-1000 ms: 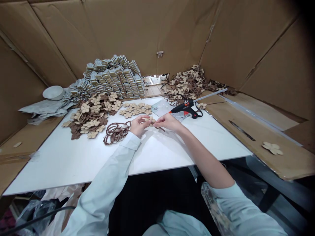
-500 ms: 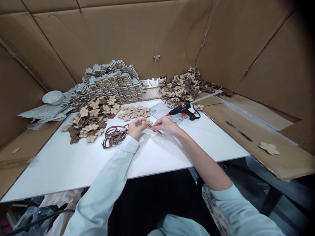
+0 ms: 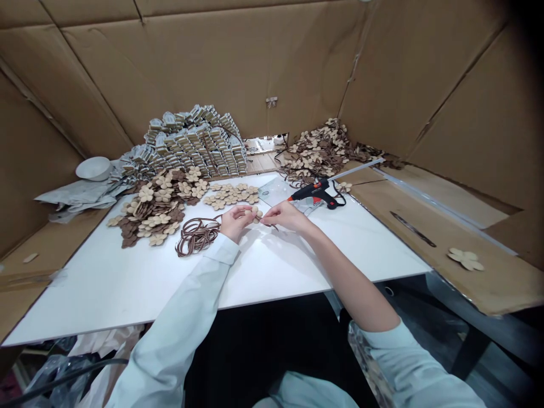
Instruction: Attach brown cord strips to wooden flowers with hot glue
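The left arm [image 3: 182, 317] slants up from the lower left and the right arm [image 3: 348, 272] from the lower right, left hand [image 3: 234, 223] and right hand [image 3: 284, 216] pinching close together near mid-frame, though the fingertips look too small to separate surely.

Cool, fairly even light fills the scene, apparently from overhead, and the white table [image 3: 127, 289] is the brightest broad surface. Soft, overlapping shadows fall on it below the left hand [image 3: 235, 222] and the right hand [image 3: 285, 216]. The cardboard wall [image 3: 212, 62] looks duller, and the upper right corner darkens to black. Beneath the table it is dim. Wide-angle distortion stretches the sleeves [image 3: 425, 357] toward the lower edge. Fine detail on the small flower [image 3: 256, 213] is soft.
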The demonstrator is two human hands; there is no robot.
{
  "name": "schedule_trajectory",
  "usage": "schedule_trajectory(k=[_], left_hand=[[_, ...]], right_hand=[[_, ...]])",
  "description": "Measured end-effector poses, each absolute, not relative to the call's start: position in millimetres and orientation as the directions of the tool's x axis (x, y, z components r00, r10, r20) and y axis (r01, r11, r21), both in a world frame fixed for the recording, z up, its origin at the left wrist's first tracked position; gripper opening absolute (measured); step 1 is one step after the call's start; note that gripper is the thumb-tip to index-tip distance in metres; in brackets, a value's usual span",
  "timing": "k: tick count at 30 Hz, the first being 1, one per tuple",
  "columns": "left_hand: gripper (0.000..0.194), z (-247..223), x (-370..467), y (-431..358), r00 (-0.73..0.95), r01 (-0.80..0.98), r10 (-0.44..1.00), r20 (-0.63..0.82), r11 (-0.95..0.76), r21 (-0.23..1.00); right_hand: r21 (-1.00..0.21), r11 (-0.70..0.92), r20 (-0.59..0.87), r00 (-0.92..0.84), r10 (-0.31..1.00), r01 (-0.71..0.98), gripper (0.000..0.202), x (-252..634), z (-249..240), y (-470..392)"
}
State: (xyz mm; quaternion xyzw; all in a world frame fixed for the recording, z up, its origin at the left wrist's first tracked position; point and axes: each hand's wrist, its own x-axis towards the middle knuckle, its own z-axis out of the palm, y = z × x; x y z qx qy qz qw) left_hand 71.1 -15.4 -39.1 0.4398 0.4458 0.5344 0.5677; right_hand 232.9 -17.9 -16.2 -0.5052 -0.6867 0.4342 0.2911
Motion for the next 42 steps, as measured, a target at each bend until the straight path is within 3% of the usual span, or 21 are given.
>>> schedule_trajectory(k=[21, 26, 42], left_hand=[[0.044, -32.9, 72.7, -19.3, 0.010, -0.258, 0.997, -0.071, 0.071, 0.963], [0.043, -36.3, 71.3, -17.0, -0.005, -0.262, 0.999, -0.052, 0.048, 0.964], [0.042, -34.4, 73.0, -18.1, 0.002, -0.263, 0.997, -0.074, 0.072, 0.962]], right_hand=[[-0.886, 0.188, 0.116, -0.190, 0.975, 0.423, 0.031, 233.9, -19.9, -12.2], [-0.897, 0.209, 0.115, -0.252, 0.961, 0.388, 0.029, 233.2, -19.6, -13.0], [-0.853, 0.236, 0.190, -0.144, 0.971, 0.465, 0.029, 233.1, -16.7, -13.5]])
